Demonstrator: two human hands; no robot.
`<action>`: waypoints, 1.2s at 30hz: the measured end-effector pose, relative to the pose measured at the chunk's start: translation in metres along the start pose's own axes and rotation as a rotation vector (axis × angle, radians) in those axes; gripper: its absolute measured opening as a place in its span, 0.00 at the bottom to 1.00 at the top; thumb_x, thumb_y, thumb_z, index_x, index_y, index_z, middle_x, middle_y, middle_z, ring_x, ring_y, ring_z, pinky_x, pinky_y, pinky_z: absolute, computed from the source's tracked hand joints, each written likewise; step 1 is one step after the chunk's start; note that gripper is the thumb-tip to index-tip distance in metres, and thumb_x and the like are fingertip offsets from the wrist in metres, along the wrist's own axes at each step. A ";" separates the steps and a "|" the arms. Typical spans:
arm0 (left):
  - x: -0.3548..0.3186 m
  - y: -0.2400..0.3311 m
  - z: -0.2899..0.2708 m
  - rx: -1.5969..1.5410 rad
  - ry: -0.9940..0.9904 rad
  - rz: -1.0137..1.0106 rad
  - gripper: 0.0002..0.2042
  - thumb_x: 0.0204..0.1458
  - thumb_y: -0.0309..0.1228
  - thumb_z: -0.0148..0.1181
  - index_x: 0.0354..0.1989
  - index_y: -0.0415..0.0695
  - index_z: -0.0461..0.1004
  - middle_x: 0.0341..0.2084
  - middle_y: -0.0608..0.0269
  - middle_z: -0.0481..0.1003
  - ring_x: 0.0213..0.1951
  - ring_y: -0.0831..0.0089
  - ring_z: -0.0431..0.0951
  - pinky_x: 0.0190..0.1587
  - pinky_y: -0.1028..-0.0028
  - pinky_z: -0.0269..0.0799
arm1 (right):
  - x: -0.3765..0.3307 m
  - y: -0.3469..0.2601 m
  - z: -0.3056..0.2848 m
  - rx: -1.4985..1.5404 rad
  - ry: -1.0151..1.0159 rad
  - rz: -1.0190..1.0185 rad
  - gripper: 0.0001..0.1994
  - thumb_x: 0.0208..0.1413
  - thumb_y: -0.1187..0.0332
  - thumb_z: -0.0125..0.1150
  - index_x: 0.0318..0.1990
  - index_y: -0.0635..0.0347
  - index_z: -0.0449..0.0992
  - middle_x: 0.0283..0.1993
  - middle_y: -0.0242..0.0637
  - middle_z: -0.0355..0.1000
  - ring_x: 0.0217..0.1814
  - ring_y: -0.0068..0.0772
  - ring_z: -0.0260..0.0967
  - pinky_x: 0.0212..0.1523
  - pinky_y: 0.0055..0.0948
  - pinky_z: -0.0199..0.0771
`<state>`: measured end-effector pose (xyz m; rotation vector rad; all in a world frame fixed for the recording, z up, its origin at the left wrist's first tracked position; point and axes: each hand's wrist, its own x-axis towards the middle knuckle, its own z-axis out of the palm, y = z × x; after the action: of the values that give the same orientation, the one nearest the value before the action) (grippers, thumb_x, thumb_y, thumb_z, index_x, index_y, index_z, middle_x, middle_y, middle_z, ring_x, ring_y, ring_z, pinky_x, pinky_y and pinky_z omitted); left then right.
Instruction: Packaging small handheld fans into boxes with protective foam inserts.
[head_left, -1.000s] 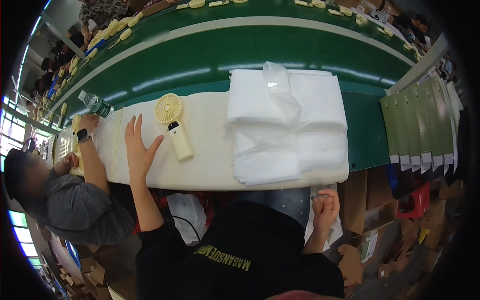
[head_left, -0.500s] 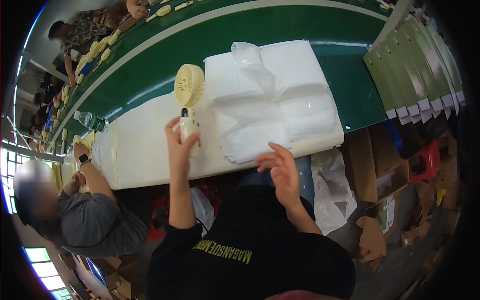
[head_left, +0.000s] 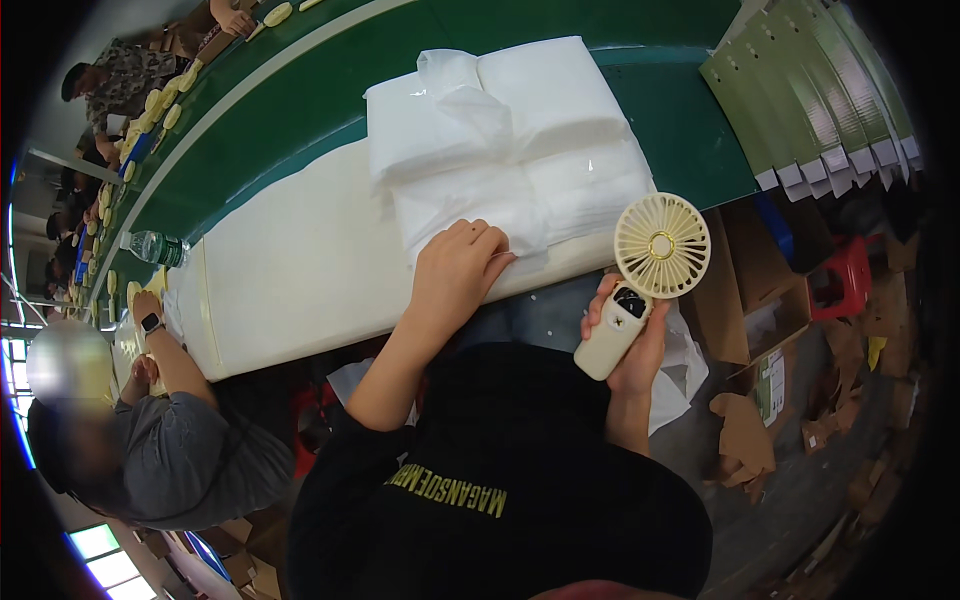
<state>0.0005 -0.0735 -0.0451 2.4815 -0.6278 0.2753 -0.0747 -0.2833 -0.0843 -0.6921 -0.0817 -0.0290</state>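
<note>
A cream handheld fan [head_left: 605,340] with a round, slotted head is in my right hand [head_left: 640,350], fingers wrapped round its handle. It leans with the head up, just past the padded table's front edge. My left hand [head_left: 460,270] rests on the near edge of a stack of thin white plastic bags [head_left: 580,190], thumb and fingers closed on a bag's edge. The stack lies on the white padded surface [head_left: 300,270], its top sheets creased and partly lifted.
A clear bottle [head_left: 155,248] lies at the left. Beside me, a co-worker in a grey shirt [head_left: 200,460] sits at the table. Beyond runs a green conveyor [head_left: 330,80] with more cream fans. Green folded cartons [head_left: 800,90], an open cardboard box [head_left: 745,300] and a red stool [head_left: 842,280] are at right.
The fan has passed from my left hand to my right and moved right, off the padded surface. My left hand has moved right onto the bags. The view has shifted slightly.
</note>
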 end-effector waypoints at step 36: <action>-0.003 0.041 -0.015 -1.376 0.081 -0.450 0.31 0.44 0.15 0.55 0.59 0.41 0.54 0.45 0.51 0.70 0.47 0.63 0.73 0.51 0.67 0.69 | 0.022 0.005 0.049 -1.464 -0.064 -0.624 0.18 0.57 0.72 0.49 0.56 0.63 0.65 0.54 0.53 0.66 0.55 0.45 0.64 0.61 0.43 0.55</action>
<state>-0.0236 -0.0944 -0.0148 1.1935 -0.0831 -0.1995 -0.0555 -0.2480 -0.0479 -2.1063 -0.3507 -0.7226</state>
